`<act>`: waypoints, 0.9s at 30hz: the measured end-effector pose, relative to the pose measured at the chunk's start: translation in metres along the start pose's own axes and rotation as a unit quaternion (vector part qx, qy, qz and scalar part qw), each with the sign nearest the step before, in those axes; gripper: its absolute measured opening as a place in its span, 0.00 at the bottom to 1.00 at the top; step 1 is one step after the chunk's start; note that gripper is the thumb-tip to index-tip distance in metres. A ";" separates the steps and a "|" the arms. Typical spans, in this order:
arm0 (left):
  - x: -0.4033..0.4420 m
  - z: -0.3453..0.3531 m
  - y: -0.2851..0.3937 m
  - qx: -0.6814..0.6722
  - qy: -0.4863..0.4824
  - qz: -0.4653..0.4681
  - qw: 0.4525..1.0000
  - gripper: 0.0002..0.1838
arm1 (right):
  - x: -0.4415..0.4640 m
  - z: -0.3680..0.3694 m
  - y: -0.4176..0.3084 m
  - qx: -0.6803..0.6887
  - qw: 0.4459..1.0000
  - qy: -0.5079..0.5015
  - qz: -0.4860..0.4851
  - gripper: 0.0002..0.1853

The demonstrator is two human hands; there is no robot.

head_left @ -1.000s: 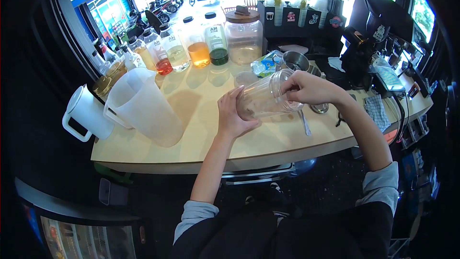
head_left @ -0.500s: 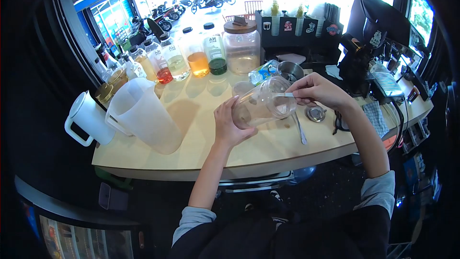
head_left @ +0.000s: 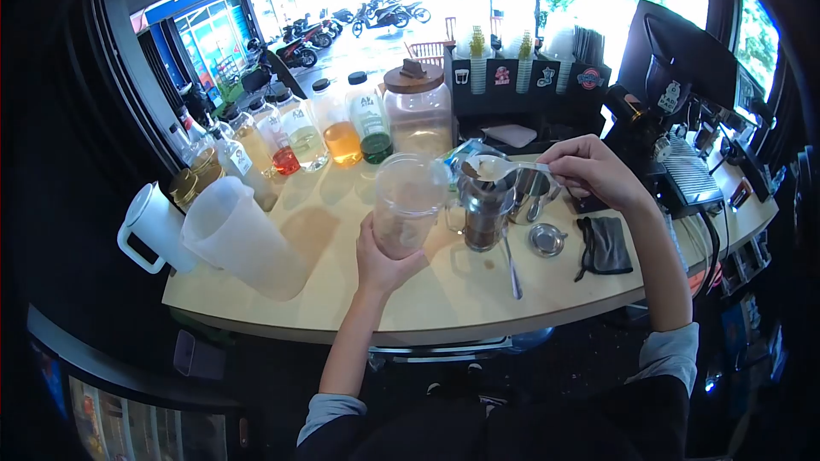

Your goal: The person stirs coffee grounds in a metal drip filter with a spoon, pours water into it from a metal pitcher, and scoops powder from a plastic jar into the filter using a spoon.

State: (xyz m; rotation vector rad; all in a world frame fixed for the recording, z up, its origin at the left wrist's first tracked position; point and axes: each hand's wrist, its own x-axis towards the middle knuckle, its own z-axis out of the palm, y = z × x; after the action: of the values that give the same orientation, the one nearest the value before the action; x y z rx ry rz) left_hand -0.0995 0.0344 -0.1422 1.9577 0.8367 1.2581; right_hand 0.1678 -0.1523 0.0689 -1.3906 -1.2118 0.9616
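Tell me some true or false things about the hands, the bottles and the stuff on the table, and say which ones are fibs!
1. The left hand holds a clear container. True.
2. The right hand holds a fork. False: it holds a spoon.
3. The bottle with green liquid is next to the bottle with orange liquid. True.
4. The grey cloth hangs over the big pitcher. False: it lies on the table.
5. The large jar has a brown lid. True.
6. The motorbikes are inside, on the table. False: they are outside.
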 end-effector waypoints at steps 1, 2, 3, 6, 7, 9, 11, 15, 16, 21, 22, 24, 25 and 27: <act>0.001 0.000 0.002 0.002 0.001 0.001 1.000 0.52 | 0.002 -0.008 0.001 -0.028 1.000 0.004 -0.008 0.09; 0.002 0.000 0.004 -0.019 0.000 -0.014 1.000 0.52 | 0.002 -0.014 0.000 -0.027 1.000 0.003 -0.011 0.09; 0.004 0.000 0.006 -0.039 -0.001 -0.030 0.999 0.53 | 0.002 -0.019 -0.001 -0.062 0.998 0.022 -0.009 0.09; 0.007 0.004 -0.010 -0.086 0.018 -0.008 0.996 0.51 | 0.003 -0.031 0.000 -0.103 0.994 0.040 -0.001 0.10; 0.008 0.005 -0.012 -0.083 0.020 -0.011 0.996 0.51 | 0.004 -0.033 0.003 -0.123 0.991 0.039 -0.020 0.10; 0.008 0.005 -0.017 -0.118 0.000 -0.003 0.993 0.50 | 0.006 -0.035 0.010 -0.146 0.988 0.036 -0.038 0.10; 0.009 0.005 -0.020 -0.119 -0.003 -0.012 0.993 0.49 | 0.012 -0.040 0.020 -0.178 0.981 0.028 -0.068 0.11; 0.010 0.001 -0.008 -0.102 -0.023 -0.033 0.994 0.44 | 0.020 -0.039 0.039 -0.239 0.959 0.044 -0.144 0.10; 0.009 0.001 -0.011 -0.103 -0.021 -0.035 0.994 0.44 | 0.021 -0.039 0.040 -0.241 0.959 0.041 -0.143 0.10; 0.014 0.004 -0.008 -0.149 -0.038 -0.034 0.988 0.41 | 0.025 -0.037 0.049 -0.289 0.938 0.037 -0.186 0.09; 0.014 0.004 -0.007 -0.151 -0.039 -0.037 0.987 0.41 | 0.026 -0.035 0.051 -0.298 0.932 0.037 -0.201 0.09; 0.014 0.002 -0.007 -0.117 -0.047 -0.046 0.991 0.41 | 0.025 -0.033 0.045 -0.312 0.928 0.039 -0.201 0.08; 0.015 0.001 -0.008 -0.118 -0.047 -0.047 0.991 0.41 | 0.025 -0.033 0.046 -0.310 0.925 0.037 -0.215 0.08; 0.015 0.000 -0.010 -0.093 -0.050 -0.034 0.994 0.42 | 0.026 -0.033 0.049 -0.307 0.924 0.035 -0.226 0.08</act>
State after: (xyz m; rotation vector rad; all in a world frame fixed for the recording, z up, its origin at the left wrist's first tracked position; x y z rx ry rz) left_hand -0.0957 0.0523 -0.1430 1.8125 0.7028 1.1465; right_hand 0.2134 -0.1317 0.0273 -1.4895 -1.7700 0.2025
